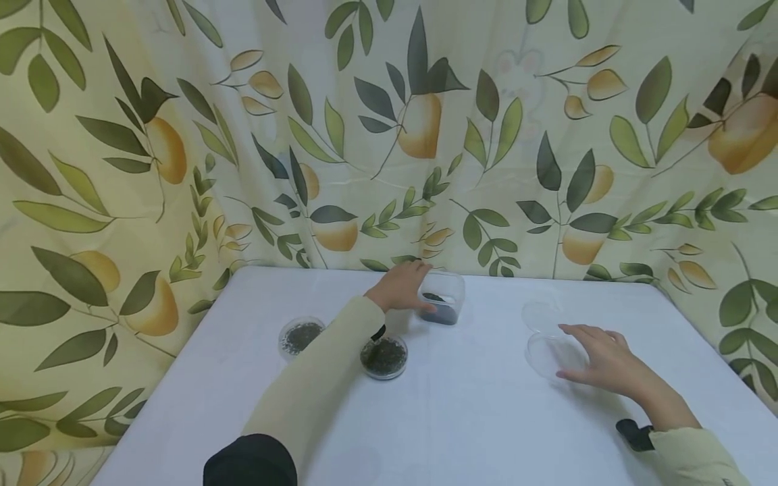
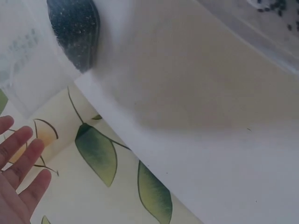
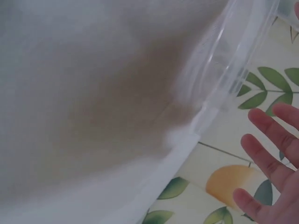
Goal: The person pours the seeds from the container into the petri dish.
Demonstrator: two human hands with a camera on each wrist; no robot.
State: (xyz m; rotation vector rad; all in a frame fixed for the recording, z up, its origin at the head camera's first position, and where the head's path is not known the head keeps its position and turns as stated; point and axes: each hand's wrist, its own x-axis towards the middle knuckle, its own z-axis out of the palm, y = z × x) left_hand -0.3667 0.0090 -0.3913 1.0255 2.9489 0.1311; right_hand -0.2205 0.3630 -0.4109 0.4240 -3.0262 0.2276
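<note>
My left hand (image 1: 400, 289) reaches over the table's far side with fingers spread beside a clear plastic box (image 1: 448, 287) holding dark grains. In the left wrist view the fingers look straight and stand apart from the box. My right hand (image 1: 602, 358) is spread beside a clear round dish (image 1: 541, 356), thumb and fingers apart. Whether the fingertips touch the dish cannot be made out. A second clear round piece (image 1: 537, 314), perhaps its lid, lies behind it. Near my left forearm a round dish of dark grains (image 1: 384, 358) sits on the table.
Another round dish of dark and pale grains (image 1: 300, 336) lies left of my left forearm. A white cloth covers the table (image 1: 468, 418). At the back and left hangs a curtain (image 1: 377, 135) patterned with leaves and fruit.
</note>
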